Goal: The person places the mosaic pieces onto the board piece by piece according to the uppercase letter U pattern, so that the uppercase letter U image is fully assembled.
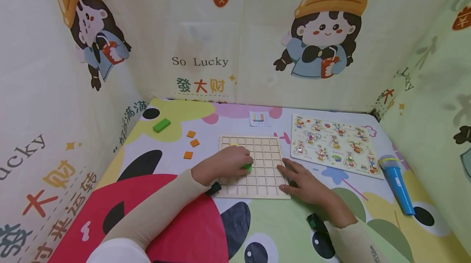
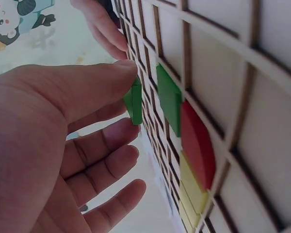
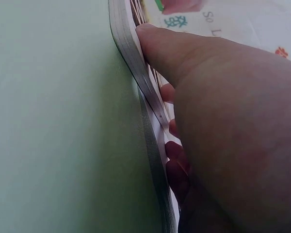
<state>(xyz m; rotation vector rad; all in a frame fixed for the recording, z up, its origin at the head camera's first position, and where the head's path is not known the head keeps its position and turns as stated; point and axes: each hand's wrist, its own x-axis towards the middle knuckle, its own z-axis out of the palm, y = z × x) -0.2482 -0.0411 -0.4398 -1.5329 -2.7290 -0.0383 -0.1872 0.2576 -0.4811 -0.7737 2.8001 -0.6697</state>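
Observation:
A wooden grid board (image 1: 265, 191) lies flat on the table. Over its middle, my left hand (image 1: 228, 162) pinches a small green tile (image 2: 136, 103) between thumb and fingers, while the other fingers are spread apart. Close by in the left wrist view, another green tile (image 2: 169, 99), a red tile (image 2: 198, 143) and yellow tiles (image 2: 192, 189) lie on the grid in a row. My right hand (image 1: 305, 183) rests at the board's right edge with fingers extended. In the right wrist view its thumb (image 3: 169, 46) touches the board's rim.
Left of the board lie three orange tiles (image 1: 194, 143) and a green block (image 1: 162, 125). A small printed card (image 1: 259, 118) is behind it. To the right are a picture puzzle board (image 1: 331, 142) and a blue toy microphone (image 1: 400, 189). Printed cloth walls (image 1: 206, 34) enclose the table.

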